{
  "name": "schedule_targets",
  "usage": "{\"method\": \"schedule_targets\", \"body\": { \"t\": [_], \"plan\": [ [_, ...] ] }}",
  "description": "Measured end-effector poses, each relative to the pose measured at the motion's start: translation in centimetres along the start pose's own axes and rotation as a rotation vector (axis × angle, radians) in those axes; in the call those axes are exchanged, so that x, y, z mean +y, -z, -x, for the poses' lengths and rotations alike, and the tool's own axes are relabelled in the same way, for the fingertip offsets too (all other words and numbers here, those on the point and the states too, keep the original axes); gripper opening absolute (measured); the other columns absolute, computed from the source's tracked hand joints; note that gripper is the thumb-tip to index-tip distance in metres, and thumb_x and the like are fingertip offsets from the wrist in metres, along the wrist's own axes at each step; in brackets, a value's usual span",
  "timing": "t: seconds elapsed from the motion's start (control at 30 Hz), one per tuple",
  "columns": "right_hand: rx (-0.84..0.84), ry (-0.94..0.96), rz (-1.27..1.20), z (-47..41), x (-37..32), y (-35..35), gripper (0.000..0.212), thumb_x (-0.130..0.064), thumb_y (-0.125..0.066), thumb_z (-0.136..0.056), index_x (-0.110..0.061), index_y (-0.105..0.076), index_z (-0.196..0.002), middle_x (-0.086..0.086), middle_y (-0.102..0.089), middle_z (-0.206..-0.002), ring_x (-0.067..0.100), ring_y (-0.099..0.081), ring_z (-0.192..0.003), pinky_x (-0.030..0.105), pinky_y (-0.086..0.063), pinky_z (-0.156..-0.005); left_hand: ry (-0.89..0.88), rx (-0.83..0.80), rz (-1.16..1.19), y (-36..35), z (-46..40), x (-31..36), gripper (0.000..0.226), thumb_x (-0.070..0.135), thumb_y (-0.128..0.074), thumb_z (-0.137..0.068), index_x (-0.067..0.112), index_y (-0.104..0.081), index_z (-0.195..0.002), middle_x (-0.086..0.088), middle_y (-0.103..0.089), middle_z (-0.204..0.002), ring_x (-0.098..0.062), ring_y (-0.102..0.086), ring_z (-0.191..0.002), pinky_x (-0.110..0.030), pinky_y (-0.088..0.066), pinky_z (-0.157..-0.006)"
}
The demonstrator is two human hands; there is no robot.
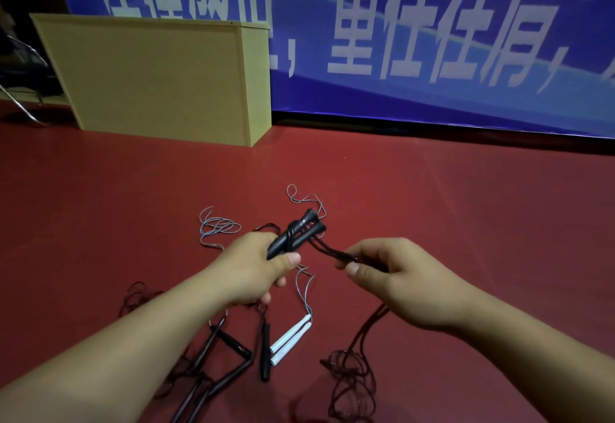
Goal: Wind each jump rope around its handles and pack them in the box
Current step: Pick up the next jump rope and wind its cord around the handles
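Red floor (432, 206) is filling most of the view, with a blue banner (432, 39) carrying big white characters hanging along the back and a tan wooden box (149, 79) standing on the floor at upper left, against the banner.

Left hand (253, 272) is gripping a pair of black handles (296, 234) side by side, fingers curled round their lower ends, thumb lying across the front. Handles are pointing up and away, held above the floor. One turn of dark cord is showing around the pair about midway.

Right hand (392, 276) is pinching the dark cord (336, 251) between thumb and fingers, just right of the handles. Cord is running taut from the handle tops to that pinch, then dropping under the right wrist into a loose tangle (349, 376) on the floor at lower right.

On the floor beneath the hands: a pair of white handles (291, 339) lying together, their grey cord (216, 226) trailing up past the left hand into loose loops. One black handle (265, 352) is lying just left of the white pair. More black handles (223, 362) are lying crossed under the left forearm, with dark cord bunched beside them; can't tell how many ropes that makes.

Box is sitting well apart from the ropes; its inside isn't visible from this angle.
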State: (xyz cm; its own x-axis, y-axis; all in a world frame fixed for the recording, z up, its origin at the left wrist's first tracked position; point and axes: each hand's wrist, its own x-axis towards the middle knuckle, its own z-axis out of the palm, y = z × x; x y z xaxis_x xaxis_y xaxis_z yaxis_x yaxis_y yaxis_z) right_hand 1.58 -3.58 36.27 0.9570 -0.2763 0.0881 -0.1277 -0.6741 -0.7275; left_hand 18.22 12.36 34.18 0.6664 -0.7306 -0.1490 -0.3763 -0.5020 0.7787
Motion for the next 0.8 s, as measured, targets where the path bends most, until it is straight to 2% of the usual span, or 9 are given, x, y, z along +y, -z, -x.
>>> {"method": "schedule_targets", "body": {
  "t": [0.07,0.17,0.23,0.37,0.53,0.63,0.73,0.8],
  "plan": [
    [-0.005,0.041,-0.002,0.3,-0.5,0.1,0.013,-0.029,-0.057,-0.096,-0.026,-0.069,-0.097,0.005,-0.062,-0.075,0.01,-0.049,-0.066,0.032,-0.045,-0.067,0.014,-0.107,-0.079,-0.3,0.1,-0.2,0.014,0.034,-0.058,-0.097,0.021,-0.057,-0.093,0.005,-0.064,-0.065,-0.012,-0.055,-0.044,-0.02,-0.042,-0.046],
    [0.047,0.062,0.049,0.0,0.0,0.3,0.014,-0.028,-0.056,-0.097,-0.024,-0.069,-0.095,0.01,-0.067,-0.083,0.025,-0.058,-0.075,0.039,-0.048,-0.071,-0.004,-0.236,-0.202,-0.7,0.5,0.5,0.015,0.034,-0.057,-0.097,0.021,-0.055,-0.09,0.005,-0.062,-0.066,-0.013,-0.057,-0.045,-0.02,-0.041,-0.046],
    [0.117,0.061,0.077,-0.2,0.5,0.5,0.014,-0.026,-0.056,-0.096,-0.023,-0.069,-0.092,0.005,-0.066,-0.079,0.021,-0.058,-0.073,0.037,-0.047,-0.07,-0.027,-0.333,-0.261,-0.9,0.9,1.0,0.017,0.034,-0.059,-0.096,0.018,-0.055,-0.095,0.005,-0.063,-0.067,-0.014,-0.057,-0.046,-0.021,-0.044,-0.048],
    [0.198,0.007,0.115,-0.2,1.2,0.9,0.011,-0.028,-0.061,-0.093,-0.026,-0.068,-0.085,-0.004,-0.067,-0.075,0.006,-0.056,-0.066,0.024,-0.046,-0.067,-0.098,-0.563,-0.304,-1.4,1.9,2.3,0.025,0.034,-0.059,-0.096,0.01,-0.054,-0.103,0.006,-0.063,-0.069,-0.015,-0.058,-0.051,-0.018,-0.045,-0.049],
    [0.168,-0.134,0.03,-0.3,2.1,1.1,0.008,-0.027,-0.069,-0.088,-0.022,-0.072,-0.082,-0.006,-0.067,-0.072,0.006,-0.057,-0.066,0.029,-0.051,-0.07,-0.139,-0.694,-0.237,-1.6,2.3,3.1,0.014,0.032,-0.061,-0.095,0.02,-0.056,-0.091,0.006,-0.064,-0.069,-0.018,-0.06,-0.057,-0.025,-0.049,-0.057],
    [0.081,-0.175,-0.133,-0.3,2.1,1.0,0.005,-0.019,-0.072,-0.087,-0.015,-0.072,-0.083,0.0,-0.066,-0.074,0.007,-0.058,-0.067,0.025,-0.052,-0.07,-0.145,-0.768,-0.15,-1.7,2.4,2.9,0.012,0.033,-0.064,-0.094,0.024,-0.059,-0.087,0.0,-0.065,-0.074,-0.028,-0.062,-0.069,-0.04,-0.054,-0.066],
    [0.043,-0.212,-0.244,-0.2,2.2,1.2,0.005,-0.016,-0.072,-0.086,-0.01,-0.071,-0.086,0.002,-0.063,-0.074,0.008,-0.055,-0.066,0.019,-0.048,-0.062,-0.162,-0.784,-0.079,-1.6,2.4,2.8,0.017,0.034,-0.065,-0.093,0.018,-0.061,-0.094,-0.001,-0.064,-0.074,-0.03,-0.062,-0.073,-0.041,-0.053,-0.068],
    [0.021,-0.232,-0.327,-0.1,2.1,1.3,0.008,-0.014,-0.071,-0.086,-0.007,-0.069,-0.089,0.004,-0.061,-0.074,0.012,-0.053,-0.065,0.02,-0.044,-0.057,-0.188,-0.796,-0.028,-1.4,2.4,3.0,0.027,0.038,-0.067,-0.091,0.013,-0.061,-0.102,-0.002,-0.064,-0.076,-0.033,-0.062,-0.075,-0.04,-0.053,-0.068]
  ]
}}
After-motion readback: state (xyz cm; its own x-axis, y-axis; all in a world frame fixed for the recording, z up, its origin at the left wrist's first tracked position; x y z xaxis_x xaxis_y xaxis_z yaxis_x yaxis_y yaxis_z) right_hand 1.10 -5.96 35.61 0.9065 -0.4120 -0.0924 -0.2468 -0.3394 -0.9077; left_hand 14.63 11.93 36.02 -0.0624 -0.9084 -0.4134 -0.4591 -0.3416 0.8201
